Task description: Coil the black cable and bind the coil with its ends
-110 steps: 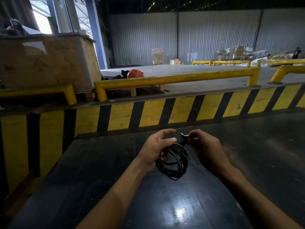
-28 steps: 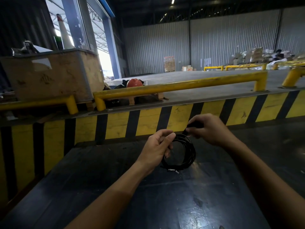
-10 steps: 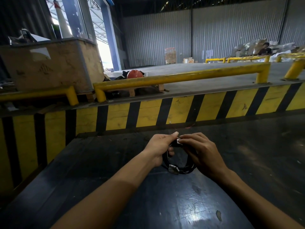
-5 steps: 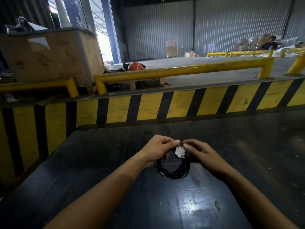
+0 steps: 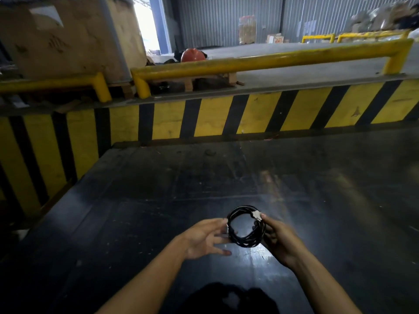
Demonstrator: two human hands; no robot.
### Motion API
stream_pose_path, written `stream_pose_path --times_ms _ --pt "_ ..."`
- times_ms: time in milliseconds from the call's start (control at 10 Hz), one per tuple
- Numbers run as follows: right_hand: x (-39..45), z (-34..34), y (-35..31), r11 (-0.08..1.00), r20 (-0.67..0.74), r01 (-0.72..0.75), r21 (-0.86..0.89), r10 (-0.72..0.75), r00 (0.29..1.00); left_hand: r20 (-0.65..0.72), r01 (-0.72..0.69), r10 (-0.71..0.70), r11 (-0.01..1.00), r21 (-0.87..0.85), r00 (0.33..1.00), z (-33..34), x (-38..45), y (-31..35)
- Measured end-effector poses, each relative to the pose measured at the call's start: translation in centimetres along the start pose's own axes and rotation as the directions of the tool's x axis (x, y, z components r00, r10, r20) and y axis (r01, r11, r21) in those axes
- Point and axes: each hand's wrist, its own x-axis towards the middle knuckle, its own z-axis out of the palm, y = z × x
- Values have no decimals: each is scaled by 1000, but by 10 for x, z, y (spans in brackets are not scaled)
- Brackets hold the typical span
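The black cable is wound into a small round coil of several loops, held just above the dark platform. A white connector sits at the coil's upper right. My right hand grips the coil's right side, thumb beside that connector. My left hand has its fingers spread and holds the coil's left edge lightly between thumb and fingertips, where a second pale end shows.
A yellow-and-black striped barrier borders the platform at the back and left. Above it runs a yellow rail, with a red helmet and a large wooden crate behind. A dark shadow lies near the bottom edge.
The coil has turned from hanging on edge to lying nearly flat between my hands. My left fingers have spread apart. The view has tilted down and the hands sit lower in it.
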Motion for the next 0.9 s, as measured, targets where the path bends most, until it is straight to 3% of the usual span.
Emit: stream_pose_path --times_ms 100,300,400,600,700,800,900 --pt "16 -5 21 998 -24 2 -61 -3 1000 -77 -15 17 999 29 997 0 10 -16" --pt "45 -12 52 913 -57 17 -407 -44 997 -294 47 24 972 229 955 -12 44 -30" --pt "69 -13 64 820 -109 -7 -572 -67 992 -391 71 51 954 290 919 -14 63 -32" --pt "114 -3 82 726 -212 -76 -684 -98 972 -572 138 146 896 423 807 -28 95 -26" --pt "125 0 89 684 -210 -69 -727 -125 970 -587 201 150 849 490 796 -40 105 -24" --pt "125 4 88 657 -222 -63 -751 -161 962 -547 240 121 805 543 829 -46 107 -28" --pt "119 13 85 620 -228 -79 -781 -165 960 -525 215 155 789 575 837 -46 106 -27"
